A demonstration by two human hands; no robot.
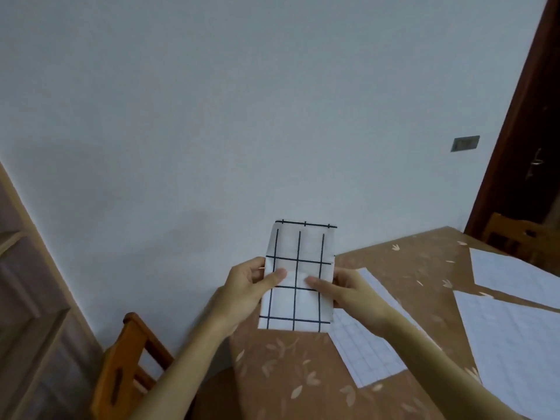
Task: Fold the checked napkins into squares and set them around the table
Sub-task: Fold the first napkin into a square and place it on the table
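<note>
A white napkin with dark blue checks, folded into a tall rectangle, is held upright in the air above the table's left corner. My left hand grips its left edge with the thumb on the front. My right hand grips its right edge, thumb also pressed on the front. The lower end of the napkin hangs just above the brown leaf-patterned table.
Three white finely gridded mats lie on the table: one under my right forearm, one at the right, one further back. An orange wooden chair stands at the left, another chair by the dark door.
</note>
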